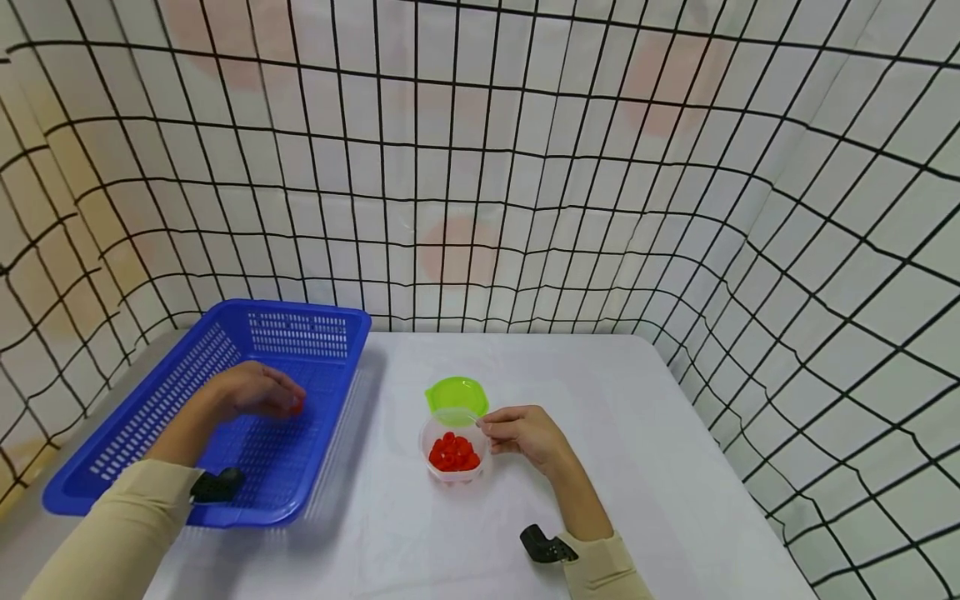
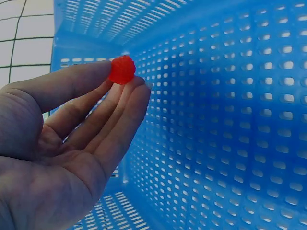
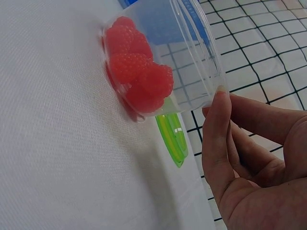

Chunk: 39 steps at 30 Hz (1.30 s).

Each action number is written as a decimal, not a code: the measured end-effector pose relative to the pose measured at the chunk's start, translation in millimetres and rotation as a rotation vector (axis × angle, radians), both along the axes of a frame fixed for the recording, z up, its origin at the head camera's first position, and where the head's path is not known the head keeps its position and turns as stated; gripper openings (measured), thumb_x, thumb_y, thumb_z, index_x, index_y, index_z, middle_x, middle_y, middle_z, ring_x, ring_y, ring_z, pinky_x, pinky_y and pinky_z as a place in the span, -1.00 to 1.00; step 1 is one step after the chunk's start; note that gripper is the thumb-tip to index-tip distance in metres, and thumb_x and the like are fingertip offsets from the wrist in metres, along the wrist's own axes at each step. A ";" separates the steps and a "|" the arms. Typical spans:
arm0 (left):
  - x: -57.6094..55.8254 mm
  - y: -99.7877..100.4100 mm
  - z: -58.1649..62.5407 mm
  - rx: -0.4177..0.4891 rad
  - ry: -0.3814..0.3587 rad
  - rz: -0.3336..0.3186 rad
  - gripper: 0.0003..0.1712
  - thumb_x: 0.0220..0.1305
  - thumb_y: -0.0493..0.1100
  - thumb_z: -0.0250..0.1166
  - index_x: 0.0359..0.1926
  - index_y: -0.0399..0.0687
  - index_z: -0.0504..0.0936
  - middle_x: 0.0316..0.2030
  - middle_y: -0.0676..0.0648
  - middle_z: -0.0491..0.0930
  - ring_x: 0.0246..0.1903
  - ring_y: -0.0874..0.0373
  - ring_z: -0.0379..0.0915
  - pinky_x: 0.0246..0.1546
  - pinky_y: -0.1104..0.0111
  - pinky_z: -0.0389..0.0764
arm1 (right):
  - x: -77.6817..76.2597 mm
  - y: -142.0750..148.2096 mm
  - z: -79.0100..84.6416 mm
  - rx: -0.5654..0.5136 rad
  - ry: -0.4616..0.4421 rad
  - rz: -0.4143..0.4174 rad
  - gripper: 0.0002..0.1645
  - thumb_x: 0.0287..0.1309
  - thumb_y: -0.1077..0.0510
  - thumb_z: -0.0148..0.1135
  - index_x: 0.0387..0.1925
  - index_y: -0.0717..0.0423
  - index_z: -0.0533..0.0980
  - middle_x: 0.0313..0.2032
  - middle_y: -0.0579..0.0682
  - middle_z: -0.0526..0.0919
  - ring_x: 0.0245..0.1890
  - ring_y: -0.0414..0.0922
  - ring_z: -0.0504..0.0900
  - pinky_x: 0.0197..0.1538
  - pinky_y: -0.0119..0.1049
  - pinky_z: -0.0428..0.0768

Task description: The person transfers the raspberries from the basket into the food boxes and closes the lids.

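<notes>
Inside the blue plastic basket (image 1: 262,337), my left hand (image 1: 251,390) pinches one red raspberry (image 2: 123,70) between thumb and fingertips. The basket's slotted walls surround that hand, and no other berry shows in the part of it in view. On the table, my right hand (image 1: 528,435) pinches the rim of a clear round plastic container (image 1: 459,477). Several red raspberries (image 3: 136,67) lie at the bottom of the container. Just behind it is a bright green lid (image 1: 457,392), lying flat on the table.
A white cloth covers the table (image 1: 600,383). Black wire mesh (image 1: 495,175) rises at the back and both sides, with white sheeting behind it. The basket takes up the table's left side. A black device (image 1: 217,485) is strapped at each wrist.
</notes>
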<state>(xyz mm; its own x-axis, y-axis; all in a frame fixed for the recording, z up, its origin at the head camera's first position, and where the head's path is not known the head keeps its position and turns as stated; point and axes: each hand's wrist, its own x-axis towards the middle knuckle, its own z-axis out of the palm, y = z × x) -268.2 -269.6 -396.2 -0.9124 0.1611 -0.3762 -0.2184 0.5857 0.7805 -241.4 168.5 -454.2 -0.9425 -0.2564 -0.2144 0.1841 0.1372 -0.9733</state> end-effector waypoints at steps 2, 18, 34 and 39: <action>0.2 -0.3 3.0 0.011 0.011 -0.003 -0.67 0.31 -0.31 0.26 0.04 -0.43 0.67 -0.08 -0.26 0.72 -0.13 0.01 0.69 0.03 0.07 0.71 | 0.1 0.3 -0.1 -0.002 -0.001 0.001 -0.67 0.24 0.26 0.35 -0.05 0.44 0.65 -0.27 0.14 0.76 -0.46 -0.17 0.64 -0.25 -0.35 0.75; -6.6 24.5 42.7 0.116 0.094 -0.034 -0.53 0.40 -0.16 0.29 0.21 -0.38 0.57 -0.01 -0.16 0.72 -0.08 0.06 0.69 -0.01 0.32 0.72 | 0.1 0.8 -0.6 0.009 0.002 0.002 -0.67 0.24 0.24 0.36 -0.06 0.43 0.65 -0.21 0.23 0.75 -0.46 -0.16 0.65 -0.24 -0.34 0.75; -11.7 89.7 63.1 0.218 0.088 -0.115 -0.61 0.31 -0.28 0.37 0.12 -0.37 0.64 0.02 -0.22 0.69 -0.10 0.07 0.70 0.02 0.29 0.72 | -0.4 0.5 -0.5 0.030 0.008 0.006 -0.66 0.24 0.21 0.36 -0.06 0.42 0.65 -0.21 0.25 0.73 -0.46 -0.15 0.64 -0.22 -0.33 0.76; -8.7 117.4 58.6 0.171 0.076 -0.166 -0.69 0.30 -0.27 0.38 0.03 -0.29 0.71 0.00 -0.24 0.70 -0.09 -0.02 0.71 0.00 0.28 0.73 | 0.0 0.5 -0.6 0.024 0.002 0.006 -0.67 0.23 0.22 0.37 -0.07 0.41 0.65 -0.20 0.23 0.74 -0.46 -0.16 0.64 -0.23 -0.33 0.75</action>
<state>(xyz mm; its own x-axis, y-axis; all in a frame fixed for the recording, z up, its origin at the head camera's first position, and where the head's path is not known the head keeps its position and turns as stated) -276.9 -152.2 -337.5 -0.8928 0.3664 -0.2620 -0.0673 0.4667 0.8818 -241.4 169.0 -454.8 -0.9413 -0.2572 -0.2186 0.1810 0.1620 -0.9700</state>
